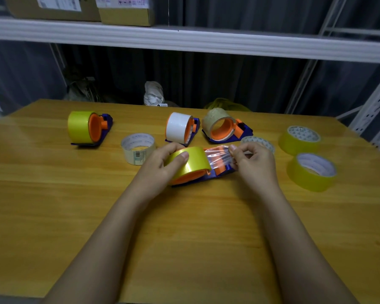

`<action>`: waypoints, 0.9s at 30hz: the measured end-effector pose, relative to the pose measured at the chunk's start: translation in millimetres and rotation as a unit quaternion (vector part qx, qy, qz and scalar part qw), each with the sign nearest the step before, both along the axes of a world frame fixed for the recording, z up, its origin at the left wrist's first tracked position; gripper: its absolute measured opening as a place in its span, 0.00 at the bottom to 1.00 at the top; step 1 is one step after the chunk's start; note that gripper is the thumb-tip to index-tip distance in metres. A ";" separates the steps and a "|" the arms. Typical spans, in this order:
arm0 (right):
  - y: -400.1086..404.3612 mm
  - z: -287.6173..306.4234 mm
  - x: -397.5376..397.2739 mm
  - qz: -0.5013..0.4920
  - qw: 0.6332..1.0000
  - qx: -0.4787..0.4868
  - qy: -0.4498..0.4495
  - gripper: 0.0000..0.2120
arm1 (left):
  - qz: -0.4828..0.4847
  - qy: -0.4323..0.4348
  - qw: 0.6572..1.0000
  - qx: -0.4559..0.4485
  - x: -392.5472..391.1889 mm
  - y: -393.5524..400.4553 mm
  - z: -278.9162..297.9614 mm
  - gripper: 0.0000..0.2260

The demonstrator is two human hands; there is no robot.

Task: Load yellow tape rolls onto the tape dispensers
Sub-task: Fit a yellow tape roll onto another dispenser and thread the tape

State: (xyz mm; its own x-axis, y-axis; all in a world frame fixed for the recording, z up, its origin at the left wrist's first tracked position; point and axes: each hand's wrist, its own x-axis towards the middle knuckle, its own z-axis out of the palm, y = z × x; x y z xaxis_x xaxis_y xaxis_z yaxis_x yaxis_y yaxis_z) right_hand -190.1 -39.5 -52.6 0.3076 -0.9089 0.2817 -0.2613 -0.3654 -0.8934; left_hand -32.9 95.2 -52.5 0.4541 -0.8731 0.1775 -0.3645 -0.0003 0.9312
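Threading a yellow roll point(188, 163) on the near dispenser point(219, 172) at mid-table.

The left hand point(160, 163) is wrapped round the roll, thumb across its face, keeping it seated on the orange hub. The right hand point(253, 160) pinches the free strip point(219, 157) by its end and holds it out over the blade end. That strip looks thin, limp and sticky, likely to wrinkle or cling to itself, so the edges seem the best hold. The roll itself seems light and stiff. The far dispensers carry a yellow point(78, 126), a white point(178, 127) and a clear roll point(217, 122). Two yellow spares point(299, 140) point(312, 172) lie loose at the right, well apart from the hands.
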 end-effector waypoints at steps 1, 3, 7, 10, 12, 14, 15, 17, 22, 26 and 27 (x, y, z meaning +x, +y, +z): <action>0.9 0.2 0.6 0.000 1.000 0.002 -0.005 0.09 | 0.001 -0.004 1.000 0.000 0.2 0.5 0.0 0.12; 3.4 1.1 1.6 0.005 1.000 0.002 -0.018 0.10 | 0.012 0.004 1.000 -0.006 0.2 0.6 0.3 0.11; 8.2 4.2 -0.2 0.026 0.999 -0.016 -0.009 0.10 | 0.050 -0.017 0.997 -0.048 -1.6 -0.4 2.6 0.14; 11.3 6.2 0.1 0.031 0.999 -0.010 -0.005 0.09 | 0.091 -0.014 0.995 -0.049 -3.2 -0.7 5.7 0.15; 11.6 5.4 0.6 0.027 1.000 -0.006 0.007 0.07 | 0.098 0.003 0.994 -0.042 -2.8 -0.9 6.2 0.13; 11.8 4.3 1.2 0.021 1.000 0.002 0.017 0.07 | 0.097 0.015 0.994 -0.046 -0.9 -1.1 5.9 0.11; 11.8 3.9 1.2 0.019 1.000 0.005 0.019 0.08 | 0.096 0.017 0.994 -0.050 0.0 -1.4 5.5 0.10; 11.2 3.9 1.1 0.018 1.000 0.014 0.015 0.08 | 0.097 0.011 0.994 -0.054 2.5 -2.5 3.2 0.10; 10.7 3.9 1.2 0.017 0.998 0.047 -0.025 0.09 | 0.100 -0.034 0.992 -0.065 3.8 -5.8 -1.8 0.13; 10.6 2.8 1.9 0.013 0.999 0.039 -0.020 0.08 | 0.094 -0.083 0.990 -0.065 2.3 -7.2 -3.0 0.13; 10.4 2.5 1.9 0.011 0.999 0.032 -0.017 0.08 | 0.092 -0.090 0.989 -0.069 2.6 -7.3 -3.4 0.13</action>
State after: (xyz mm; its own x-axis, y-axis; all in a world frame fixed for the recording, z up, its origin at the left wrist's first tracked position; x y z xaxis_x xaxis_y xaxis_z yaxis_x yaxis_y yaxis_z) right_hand -188.2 -29.1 -50.1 0.3200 -0.9183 0.2330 -0.2232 -0.3120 -0.9235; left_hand -30.3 87.9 -55.9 0.5537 -0.7401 0.3817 -0.5300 0.0404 0.8470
